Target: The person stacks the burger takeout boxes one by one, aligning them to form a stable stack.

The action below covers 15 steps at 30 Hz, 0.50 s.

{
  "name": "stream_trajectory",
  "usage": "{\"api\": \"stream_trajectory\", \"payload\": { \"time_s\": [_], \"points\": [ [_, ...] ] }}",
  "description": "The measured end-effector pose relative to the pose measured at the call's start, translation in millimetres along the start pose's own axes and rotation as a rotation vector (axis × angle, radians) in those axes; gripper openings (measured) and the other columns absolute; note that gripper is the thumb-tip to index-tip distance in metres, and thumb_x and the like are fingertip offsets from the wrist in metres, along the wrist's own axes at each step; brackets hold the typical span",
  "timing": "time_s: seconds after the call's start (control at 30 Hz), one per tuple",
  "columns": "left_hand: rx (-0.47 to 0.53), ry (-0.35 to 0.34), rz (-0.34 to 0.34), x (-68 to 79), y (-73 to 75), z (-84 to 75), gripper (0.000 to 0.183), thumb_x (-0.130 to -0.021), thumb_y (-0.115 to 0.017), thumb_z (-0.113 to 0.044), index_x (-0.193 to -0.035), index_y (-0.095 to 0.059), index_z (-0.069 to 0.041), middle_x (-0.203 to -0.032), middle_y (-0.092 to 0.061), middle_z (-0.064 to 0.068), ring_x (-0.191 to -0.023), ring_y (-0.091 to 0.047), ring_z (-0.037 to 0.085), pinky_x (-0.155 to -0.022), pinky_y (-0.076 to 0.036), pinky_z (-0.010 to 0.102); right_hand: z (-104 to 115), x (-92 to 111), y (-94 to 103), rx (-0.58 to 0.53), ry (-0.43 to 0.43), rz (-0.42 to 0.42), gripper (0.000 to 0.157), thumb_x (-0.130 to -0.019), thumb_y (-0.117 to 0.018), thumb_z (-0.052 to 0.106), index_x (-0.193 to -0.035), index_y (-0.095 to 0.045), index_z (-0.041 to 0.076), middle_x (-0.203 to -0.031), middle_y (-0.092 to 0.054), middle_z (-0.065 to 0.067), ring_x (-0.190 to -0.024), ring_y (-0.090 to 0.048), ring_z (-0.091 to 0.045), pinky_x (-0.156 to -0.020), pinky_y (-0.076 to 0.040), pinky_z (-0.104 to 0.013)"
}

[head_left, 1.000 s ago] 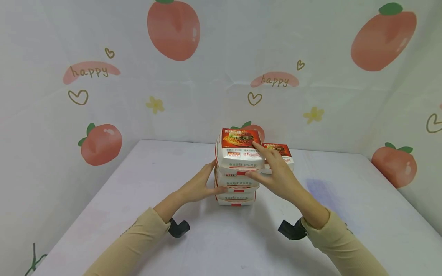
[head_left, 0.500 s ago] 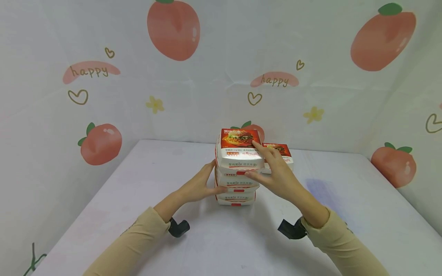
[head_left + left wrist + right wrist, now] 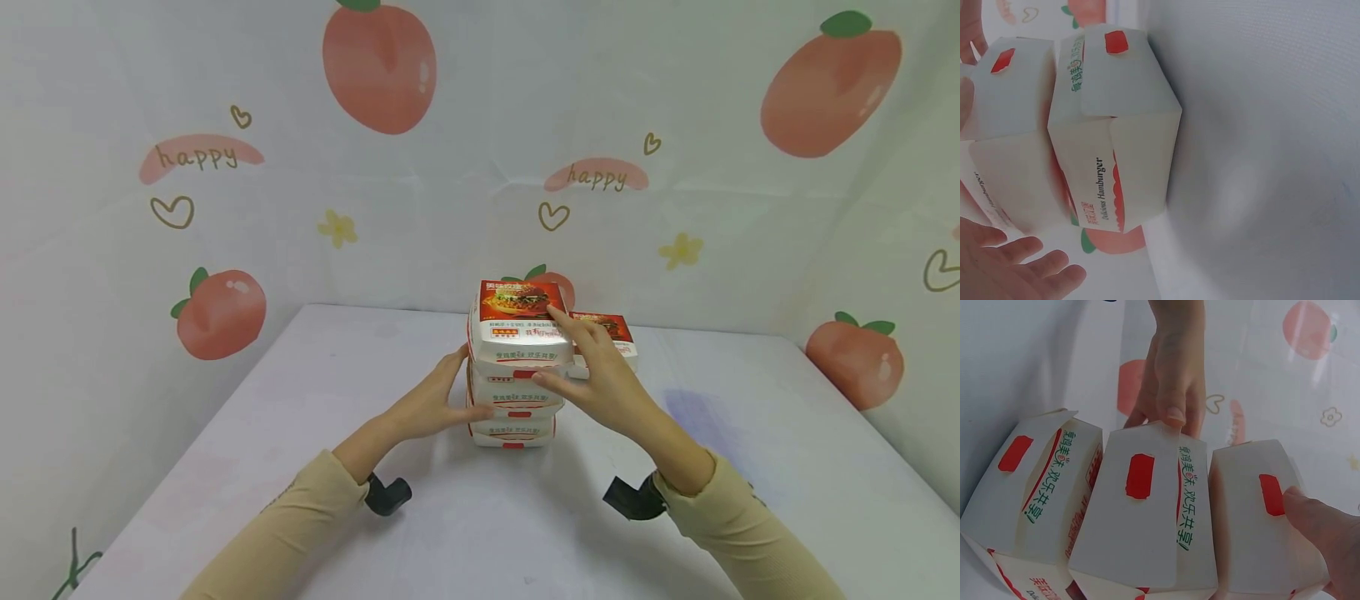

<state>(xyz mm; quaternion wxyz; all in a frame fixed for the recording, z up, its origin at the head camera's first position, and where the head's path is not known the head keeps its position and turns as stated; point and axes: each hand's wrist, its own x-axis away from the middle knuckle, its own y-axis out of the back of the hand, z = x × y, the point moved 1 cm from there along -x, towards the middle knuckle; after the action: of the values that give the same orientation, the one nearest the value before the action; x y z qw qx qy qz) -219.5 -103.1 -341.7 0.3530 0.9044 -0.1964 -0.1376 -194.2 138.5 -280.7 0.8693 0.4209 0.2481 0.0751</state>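
Three white hamburger boxes with red burger pictures stand stacked mid-table: a top box [image 3: 521,357], a middle box [image 3: 517,398] and a bottom box [image 3: 512,432]. My left hand [image 3: 431,407] holds the middle box at its left side, thumb on the front. Its fingers [image 3: 1047,265] lie along the far side in the left wrist view. My right hand [image 3: 611,383] grips the top box from the right. Its thumb [image 3: 1310,515] presses the front near a red tab, and one finger reaches onto the lid.
Behind the stack, to the right, another hamburger box [image 3: 621,333] sits on the white table [image 3: 480,533], partly hidden by my right hand. A printed cloth backdrop [image 3: 450,208] rises at the table's back edge. Black wrist mounts [image 3: 388,497] hang below both sleeves.
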Motion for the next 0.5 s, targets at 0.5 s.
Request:
{"api": "stream_trajectory", "payload": {
  "time_s": [0.5],
  "points": [
    [-0.001, 0.004, -0.096, 5.1, 16.2, -13.0, 0.099, -0.082, -0.068, -0.044, -0.151, -0.005, -0.012, -0.156, -0.016, 0.012, -0.145, -0.017, 0.030, -0.112, -0.023, 0.059, -1.5, 2.3, 9.6, -0.026, -0.060, -0.004, 0.083, -0.081, -0.072, 0.035, -0.148, -0.025, 0.022, -0.141, -0.034, -0.020, -0.119, -0.050, -0.038, -0.088, -0.050, -0.053]
  ]
}}
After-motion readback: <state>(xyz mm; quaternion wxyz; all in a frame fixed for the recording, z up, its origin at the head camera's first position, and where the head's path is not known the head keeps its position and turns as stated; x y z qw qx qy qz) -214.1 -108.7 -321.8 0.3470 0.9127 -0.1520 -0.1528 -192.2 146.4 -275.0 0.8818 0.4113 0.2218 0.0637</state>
